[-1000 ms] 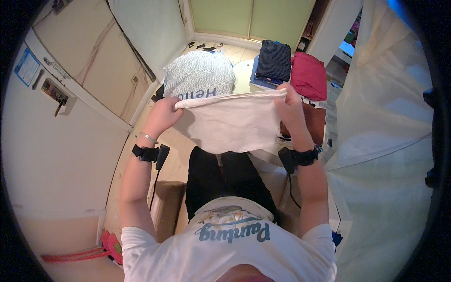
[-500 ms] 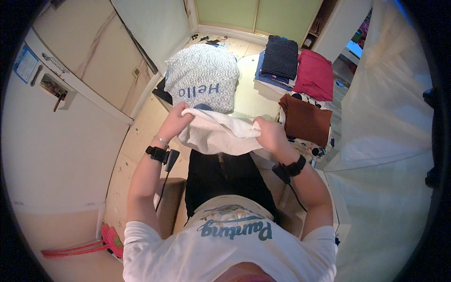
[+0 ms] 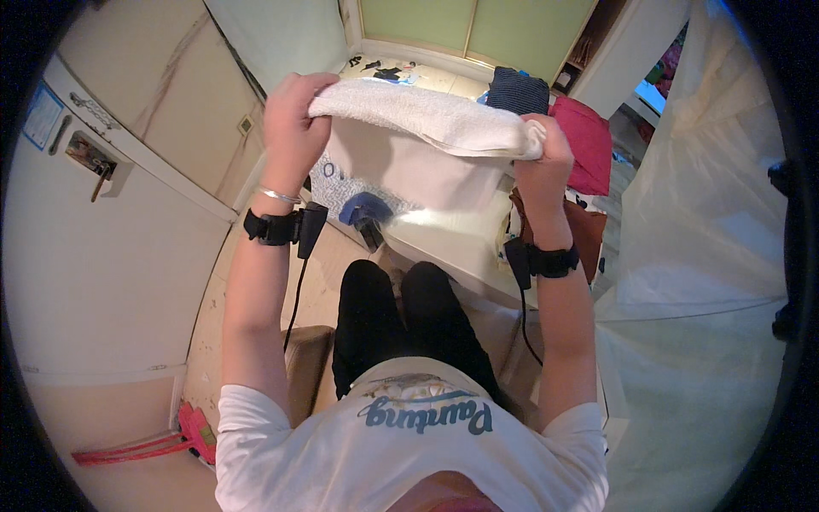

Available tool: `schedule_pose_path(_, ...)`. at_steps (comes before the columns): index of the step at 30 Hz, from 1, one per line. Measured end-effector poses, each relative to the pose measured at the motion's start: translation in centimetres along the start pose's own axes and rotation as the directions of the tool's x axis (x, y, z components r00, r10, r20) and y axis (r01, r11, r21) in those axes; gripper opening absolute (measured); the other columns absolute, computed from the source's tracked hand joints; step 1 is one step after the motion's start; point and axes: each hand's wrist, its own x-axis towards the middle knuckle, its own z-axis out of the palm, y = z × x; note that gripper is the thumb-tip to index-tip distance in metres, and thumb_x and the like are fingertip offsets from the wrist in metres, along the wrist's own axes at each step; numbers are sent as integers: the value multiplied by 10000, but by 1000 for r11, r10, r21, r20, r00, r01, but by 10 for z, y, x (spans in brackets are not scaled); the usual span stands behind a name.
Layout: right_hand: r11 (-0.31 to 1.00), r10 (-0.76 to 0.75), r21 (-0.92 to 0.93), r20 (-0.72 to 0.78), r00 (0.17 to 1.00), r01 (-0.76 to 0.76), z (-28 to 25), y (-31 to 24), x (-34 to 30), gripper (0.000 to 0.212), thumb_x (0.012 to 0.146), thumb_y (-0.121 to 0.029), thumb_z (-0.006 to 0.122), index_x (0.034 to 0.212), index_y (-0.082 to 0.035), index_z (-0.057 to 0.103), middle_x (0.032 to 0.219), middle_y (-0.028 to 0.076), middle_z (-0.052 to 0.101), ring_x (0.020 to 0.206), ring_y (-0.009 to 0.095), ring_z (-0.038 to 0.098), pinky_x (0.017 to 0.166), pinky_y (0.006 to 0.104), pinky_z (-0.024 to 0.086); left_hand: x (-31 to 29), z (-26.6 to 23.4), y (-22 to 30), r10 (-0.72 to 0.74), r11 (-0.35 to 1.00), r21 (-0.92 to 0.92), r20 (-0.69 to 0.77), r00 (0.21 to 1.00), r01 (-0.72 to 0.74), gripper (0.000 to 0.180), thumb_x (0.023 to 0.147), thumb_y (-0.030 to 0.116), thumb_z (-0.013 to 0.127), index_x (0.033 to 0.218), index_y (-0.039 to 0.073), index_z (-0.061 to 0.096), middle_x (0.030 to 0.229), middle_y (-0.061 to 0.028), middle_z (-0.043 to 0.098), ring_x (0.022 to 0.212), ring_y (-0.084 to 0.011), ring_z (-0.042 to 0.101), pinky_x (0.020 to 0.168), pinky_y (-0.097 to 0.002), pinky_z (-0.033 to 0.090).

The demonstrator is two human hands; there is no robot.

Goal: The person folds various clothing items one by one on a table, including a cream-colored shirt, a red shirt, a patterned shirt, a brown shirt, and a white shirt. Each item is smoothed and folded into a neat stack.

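Observation:
A white terry towel (image 3: 418,111) is stretched between my two raised hands, its lower part hanging down over the table. My left hand (image 3: 296,128) is closed on one upper corner, with a bracelet and a black strapped device at the wrist. At the opposite corner, my right hand (image 3: 544,166) grips a bunched bit of the cloth. Behind the towel, mostly hidden, lies a grey-and-white patterned item (image 3: 328,183) with dark lettering. A dark blue object (image 3: 365,209) shows at its near edge; its kind is unclear.
The pale table (image 3: 452,235) spans the space in front of my knees. On its right lie a dark striped folded garment (image 3: 516,90), a crimson folded cloth (image 3: 587,154) and a brown one (image 3: 589,239). A white door (image 3: 111,282) stands left, a translucent curtain (image 3: 691,213) right.
Both hands have risen, moved away from my body and spread wider, pulling the towel taut along its top. It now covers much of the patterned item.

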Motion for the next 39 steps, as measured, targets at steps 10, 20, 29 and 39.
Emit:
schedule_pose_path(10, 971, 227, -87, 634, 739, -223, -12, 26, -142, 542, 659, -162, 771, 1120, -10, 530, 1005, 216, 619, 949, 388, 596, 839, 448, 476, -174, -9, -25, -153, 971, 237, 583, 798, 13, 247, 650, 1, 623, 870, 111, 649, 834, -93, 557, 842, -320, 542, 728, -418, 428)
schedule_pose_path(20, 774, 419, -192, 870, 260, -604, -36, 22, -222, 361, 749, -143, 684, 1079, -24, 599, 938, 183, 658, 903, 256, 631, 783, 352, 490, -249, -19, -35, -308, 873, 103, 874, 376, 477, 202, 692, 7, 569, 861, 75, 656, 874, -115, 658, 817, -358, 619, 706, -376, 489)
schedule_pose_path(29, 505, 595, -214, 788, 158, -836, -30, 39, -202, 447, 805, -318, 683, 1087, 27, 639, 914, 151, 681, 879, 247, 645, 805, 372, 500, -250, -13, -69, -624, 318, -266, 663, 412, 910, 124, 814, 7, 566, 929, 52, 555, 839, 17, 585, 794, -91, 543, 731, -245, 448)
schedule_pose_path(39, 433, 769, -61, 545, 333, -899, 16, 73, -253, 427, 909, -305, 565, 1168, 34, 583, 1031, 214, 666, 936, 317, 641, 841, 397, 488, -267, 79, -103, -799, 349, -357, 369, 474, 867, 116, 897, 55, 573, 1003, 7, 573, 894, -14, 625, 790, -74, 563, 713, -226, 455)
